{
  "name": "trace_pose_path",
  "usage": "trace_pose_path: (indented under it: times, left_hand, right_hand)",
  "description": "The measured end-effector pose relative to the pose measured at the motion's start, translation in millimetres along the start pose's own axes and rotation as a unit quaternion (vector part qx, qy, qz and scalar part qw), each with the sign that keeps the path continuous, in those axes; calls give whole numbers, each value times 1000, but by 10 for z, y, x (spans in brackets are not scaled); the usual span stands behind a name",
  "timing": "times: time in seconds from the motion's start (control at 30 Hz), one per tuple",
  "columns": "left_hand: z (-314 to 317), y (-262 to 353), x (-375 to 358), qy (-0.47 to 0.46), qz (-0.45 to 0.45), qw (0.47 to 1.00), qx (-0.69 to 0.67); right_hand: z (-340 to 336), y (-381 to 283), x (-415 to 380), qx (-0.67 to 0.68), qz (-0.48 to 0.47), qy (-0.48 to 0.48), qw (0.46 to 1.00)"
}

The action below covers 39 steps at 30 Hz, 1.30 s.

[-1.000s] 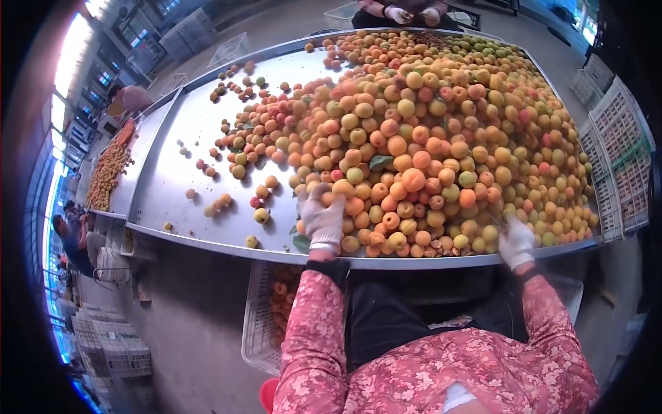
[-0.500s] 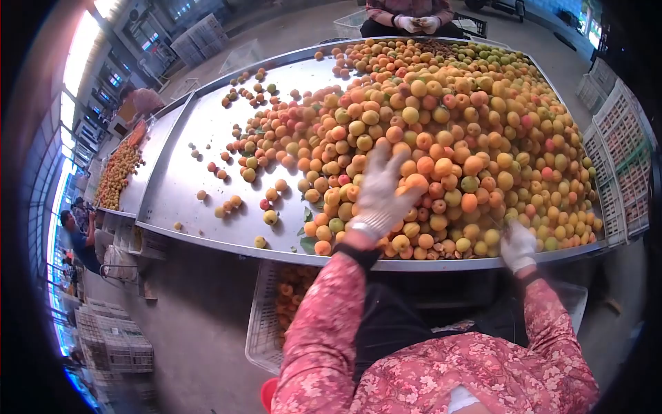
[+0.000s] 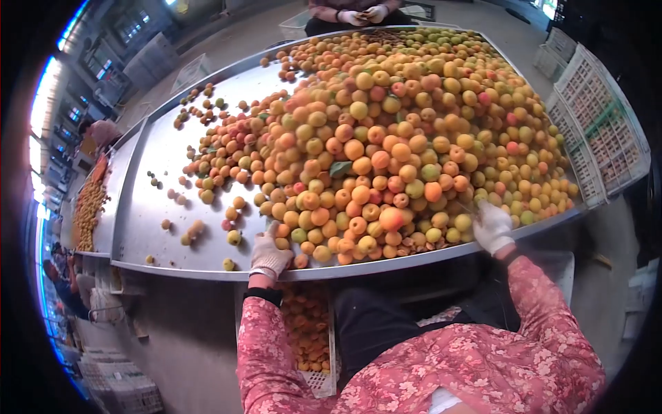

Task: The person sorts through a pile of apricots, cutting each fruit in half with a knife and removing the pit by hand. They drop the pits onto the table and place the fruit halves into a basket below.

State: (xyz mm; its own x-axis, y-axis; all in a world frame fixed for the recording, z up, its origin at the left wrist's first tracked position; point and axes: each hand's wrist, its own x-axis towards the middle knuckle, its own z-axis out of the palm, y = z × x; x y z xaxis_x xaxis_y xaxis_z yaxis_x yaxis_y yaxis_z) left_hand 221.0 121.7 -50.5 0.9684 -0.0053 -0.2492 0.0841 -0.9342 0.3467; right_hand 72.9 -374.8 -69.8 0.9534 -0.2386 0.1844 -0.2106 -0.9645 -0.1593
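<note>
A large heap of orange and yellow apricots (image 3: pixel 379 159) covers much of a metal table (image 3: pixel 145 207). My left hand (image 3: pixel 270 254), in a white glove, is at the table's near edge, at the left end of the heap. Its fingers touch or nearly touch apricots; whether it grips one I cannot make out. My right hand (image 3: pixel 493 226), also gloved, rests against the heap near the front edge at the right, its fingers curled and partly hidden among the fruit. Loose apricots (image 3: pixel 234 237) lie on the metal left of the heap.
Below the table's near edge stands a crate (image 3: pixel 334 359) of apricots. White crates (image 3: pixel 600 124) stand at the right. Across the table sits a person with gloved hands (image 3: pixel 363 15). Another fruit table (image 3: pixel 103 207) and more people are at the left.
My left hand has moved left and down from above the heap to the table's near edge, its fingers no longer spread wide. The view has shifted. A leaf now shows on the heap.
</note>
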Motion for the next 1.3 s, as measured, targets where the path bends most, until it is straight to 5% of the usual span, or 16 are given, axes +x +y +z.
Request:
trace_pose_path:
  times: [0.27,1.13,1.2,1.27,1.3]
  left_hand:
    - [439,-99,216,133,17,987,88]
    - [482,-20,213,111,42,986,114]
    - [538,-155,306,172,52,977,113]
    - [506,-287,310,212,45,972,90]
    - [399,-333,323,194,-25,973,-124]
  right_hand:
    - [12,28,-5,8,-12,17,1000]
    - [-94,37,-1,22,-1,-25,999]
    - [-111,30,-4,14,9,-40,999]
    - [-111,36,-14,19,9,-36,999]
    - [-109,42,-8,22,7,-36,999]
